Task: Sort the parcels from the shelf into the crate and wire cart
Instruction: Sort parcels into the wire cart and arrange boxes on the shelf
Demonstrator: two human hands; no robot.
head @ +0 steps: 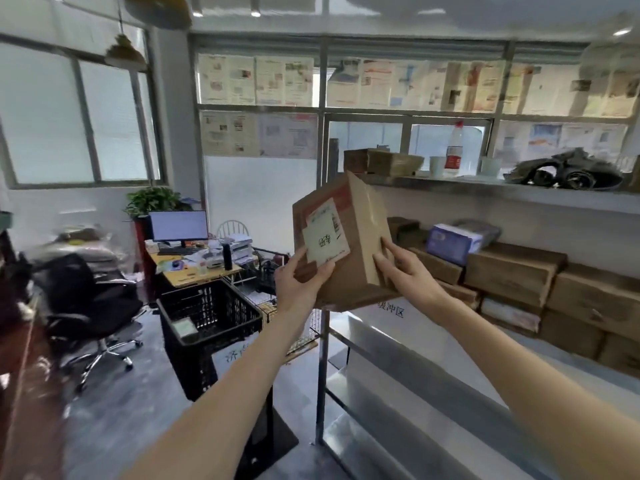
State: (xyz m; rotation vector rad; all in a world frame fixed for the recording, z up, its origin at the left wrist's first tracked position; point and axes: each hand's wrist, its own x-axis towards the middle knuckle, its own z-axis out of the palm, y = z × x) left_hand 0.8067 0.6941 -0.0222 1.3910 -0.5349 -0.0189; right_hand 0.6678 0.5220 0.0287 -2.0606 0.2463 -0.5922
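A: Start with the biggest thing. Where does the shelf sit?

B: The metal shelf (pixel 433 393) fills the frame from about three o'clock round to five. More brown parcels (pixel 512 271) are stacked along its back at three o'clock, with a blue-wrapped one (pixel 450 242) on top of them.

A: And the two destinations?

B: The black crate (pixel 211 317) stands at about eight o'clock of the held box, on a dark stand, with what looks like one flat item already inside. The wire cart (pixel 266 268) is just behind it, mostly hidden, so I can't tell what it holds.

A: The parcel in hand?

B: A cardboard box (pixel 346 244) at centre frame, tilted, lifted just above the shelf's near corner. Its label (pixel 325 233) faces the camera.

A: How are the hands?

B: The left hand (pixel 301 275) has its grip clamped on the box's lower left corner, thumb over the label's lower edge. The right hand (pixel 405 271) holds the right face with fingers spread flat against the cardboard, bracing rather than curling.

A: So what does doing this step well call for?

B: My guess is the label is being read to choose a bin. Slide the left thumb off the print, keep the box steady between both hands, then swing it toward eight o'clock and lower it in rather than drop it.
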